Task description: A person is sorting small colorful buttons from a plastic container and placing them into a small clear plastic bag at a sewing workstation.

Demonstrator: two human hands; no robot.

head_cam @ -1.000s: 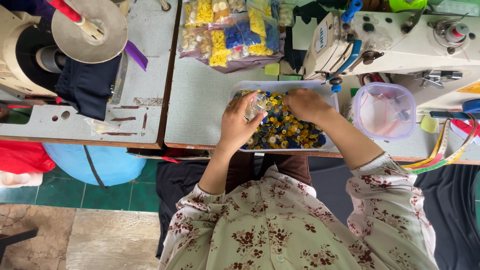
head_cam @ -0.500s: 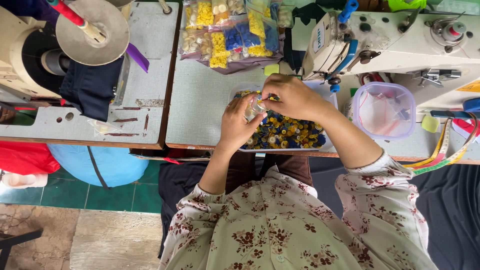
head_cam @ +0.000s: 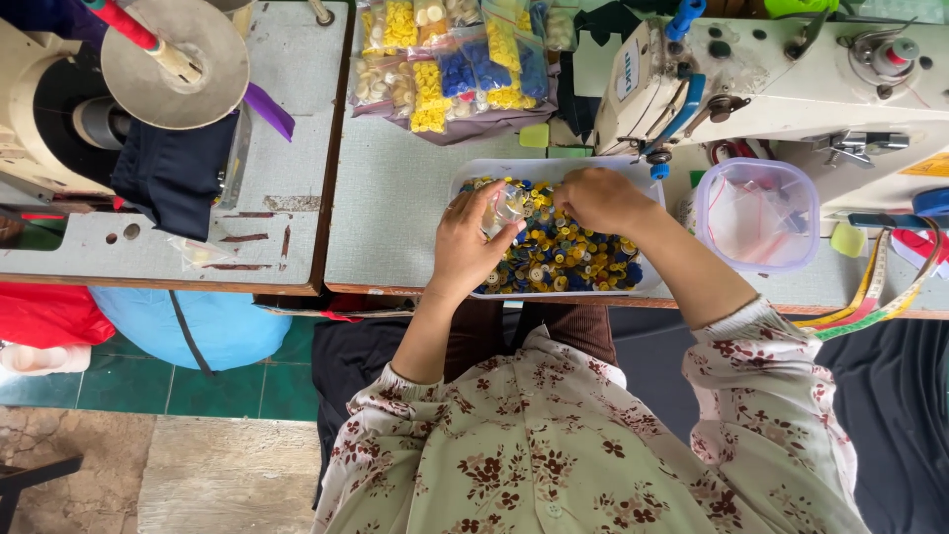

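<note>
Currently, the left hand (head_cam: 473,240) pinches a small clear plastic bag (head_cam: 507,206) between thumb and fingertips, holding it just above the tray of buttons (head_cam: 557,252). The bag is transparent and crinkled; what it contains cannot be told. The right hand (head_cam: 600,198) is curled with its fingers drawn together, fingertips down in the buttons at the tray's far side, just beside the bag; whether it grips a button cannot be told.

The tray (head_cam: 465,173) is white, shallow and rectangular, filled with loose buttons, mostly yellow and dark blue with some pale ones. It sits on the grey desk (head_cam: 390,222), its near rim close to the desk's front edge.

Edges and room: directly behind the tray lie packets of sorted buttons (head_cam: 450,64) in yellow, blue and cream. A white sewing machine (head_cam: 781,69) stands at the far right, its head near the tray's right far corner. A clear lidded tub (head_cam: 756,213) sits just right of the tray. A yellow measuring tape (head_cam: 870,297) hangs over the desk's front edge at right. Open desk surface lies to the left of the tray, up to the seam with the neighbouring desk (head_cam: 287,148), which carries dark cloth (head_cam: 173,183) and a round metal disc (head_cam: 183,64).
</note>
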